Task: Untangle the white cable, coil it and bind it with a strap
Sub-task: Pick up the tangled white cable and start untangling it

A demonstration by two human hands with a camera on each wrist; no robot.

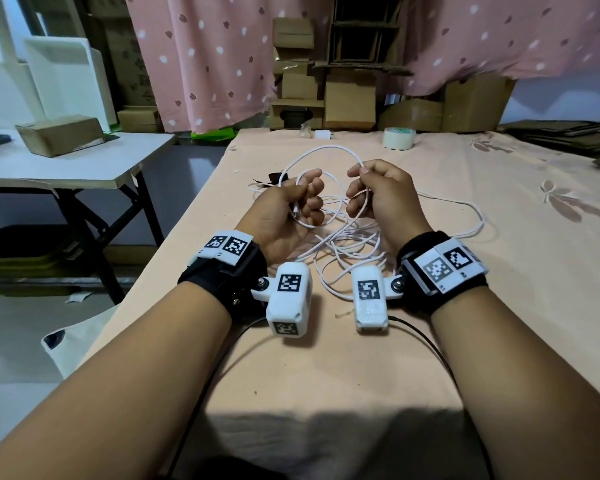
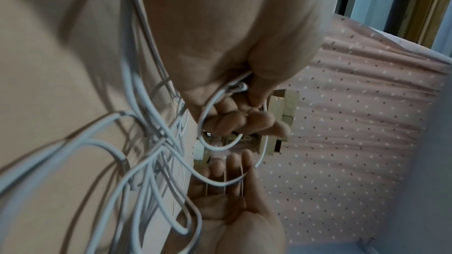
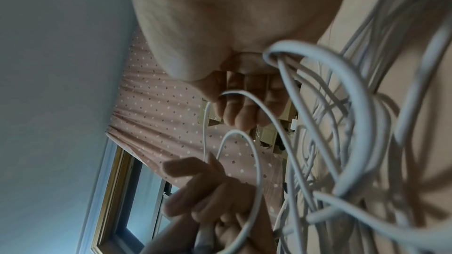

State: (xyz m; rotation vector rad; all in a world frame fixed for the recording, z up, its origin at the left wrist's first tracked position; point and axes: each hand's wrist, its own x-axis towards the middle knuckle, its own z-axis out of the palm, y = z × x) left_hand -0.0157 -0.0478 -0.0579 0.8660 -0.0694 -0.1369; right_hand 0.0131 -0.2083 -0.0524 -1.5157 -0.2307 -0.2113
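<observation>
Both hands are raised over the counter, each gripping the white cable: left hand curled round a small loop, right hand pinching the arc spanning between them. Remaining cable lies tangled beneath and between the wrists.

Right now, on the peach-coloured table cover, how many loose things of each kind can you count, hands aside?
White cable, held by the left hand and the right hand: 1
Roll of clear packing tape: 1
Small white charger plug: 1
Small dark scrap, possibly the strap: 1
Total: 4
</observation>
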